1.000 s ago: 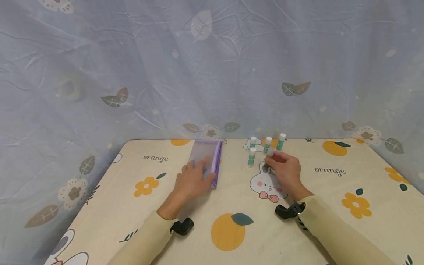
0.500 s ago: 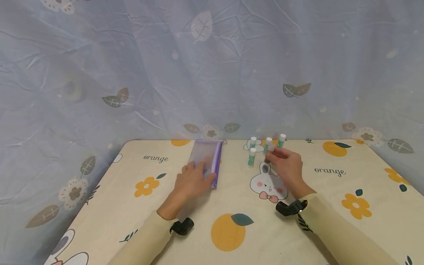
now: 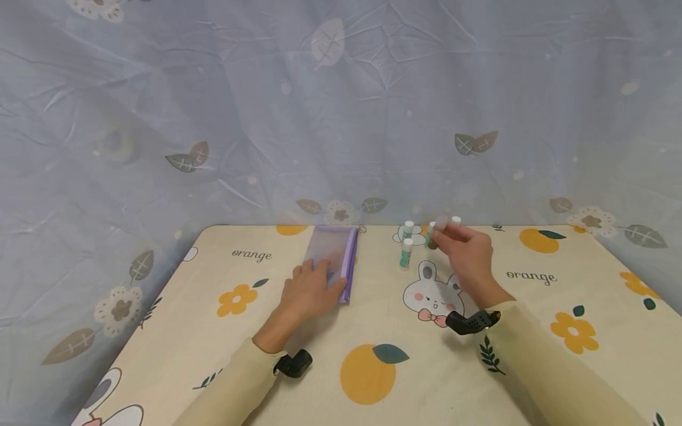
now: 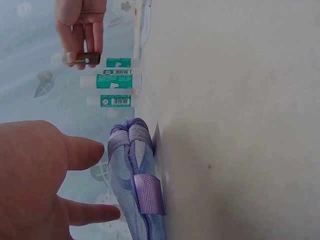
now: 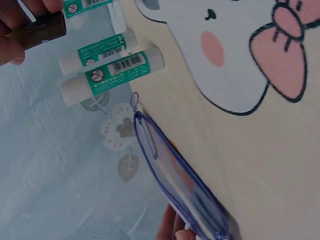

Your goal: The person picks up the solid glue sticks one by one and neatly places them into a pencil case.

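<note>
My left hand point(image 3: 311, 294) rests on a flat purple mesh zip pouch point(image 3: 327, 239), fingers spread over its near part and thumb at the zip edge. The right hand point(image 3: 469, 257) pinches a small dark brown cylinder point(image 4: 86, 58) with a translucent cap between thumb and fingers, raised off the table. Close by it stand several upright glue sticks point(image 3: 406, 255) with white caps and green labels. One at the back right point(image 3: 456, 220) is mostly hidden behind the right hand. In the right wrist view the pouch point(image 5: 175, 165) lies with its zip side showing.
A cream tablecloth point(image 3: 453, 384) printed with oranges, flowers and a rabbit covers the table. Behind the table's back edge hangs a pale blue patterned curtain point(image 3: 256, 118). A black camera sits on each wrist.
The right hand has risen and moved back and slightly right with the brown cylinder, from over the printed rabbit's ear to beside the back glue sticks. The left hand and pouch have stayed put.
</note>
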{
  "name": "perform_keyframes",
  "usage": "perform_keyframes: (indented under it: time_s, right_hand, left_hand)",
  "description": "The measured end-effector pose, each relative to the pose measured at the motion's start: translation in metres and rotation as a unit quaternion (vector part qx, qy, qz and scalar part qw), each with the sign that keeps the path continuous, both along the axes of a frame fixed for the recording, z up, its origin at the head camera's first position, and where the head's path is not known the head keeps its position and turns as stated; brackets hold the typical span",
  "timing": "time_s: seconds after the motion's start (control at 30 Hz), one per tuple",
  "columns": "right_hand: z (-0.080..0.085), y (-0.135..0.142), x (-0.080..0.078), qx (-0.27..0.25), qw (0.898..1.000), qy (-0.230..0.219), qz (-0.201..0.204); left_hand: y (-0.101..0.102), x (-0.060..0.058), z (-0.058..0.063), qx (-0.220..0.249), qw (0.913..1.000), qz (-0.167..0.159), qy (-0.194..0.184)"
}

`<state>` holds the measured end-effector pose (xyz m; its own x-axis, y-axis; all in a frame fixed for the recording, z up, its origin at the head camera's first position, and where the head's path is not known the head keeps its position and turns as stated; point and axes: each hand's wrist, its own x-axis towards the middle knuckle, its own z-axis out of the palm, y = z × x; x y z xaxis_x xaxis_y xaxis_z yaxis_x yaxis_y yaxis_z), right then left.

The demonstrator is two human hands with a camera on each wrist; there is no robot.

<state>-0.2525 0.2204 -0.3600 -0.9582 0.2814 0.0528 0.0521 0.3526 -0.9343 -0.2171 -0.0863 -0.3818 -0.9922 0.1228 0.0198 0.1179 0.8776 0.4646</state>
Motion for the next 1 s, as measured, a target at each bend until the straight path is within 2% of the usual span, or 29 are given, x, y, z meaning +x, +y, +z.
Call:
perform_keyframes:
  time_s: [0.2,0.43,0.73,1.0]
  right_hand:
    - [0.01,-0.001,-0.003,-0.017,1.0,0.002,-0.008]
    - [0.02,-0.003,-0.007,-0.045,0.999,0.004,0.0]
    - [0.035,-0.009,-0.013,-0.05,0.999,0.008,0.006]
    - [0.041,-0.017,-0.022,-0.081,0.996,0.02,0.013]
  left_hand:
    - [0.0,0.0,0.001,0.004,1.0,-0.002,-0.003]
    - [0.001,0.001,0.0,0.001,1.0,-0.001,-0.004]
    - [0.001,0.002,0.0,0.002,1.0,-0.005,-0.001]
    - [0.0,0.001,0.001,-0.004,1.0,-0.007,0.0]
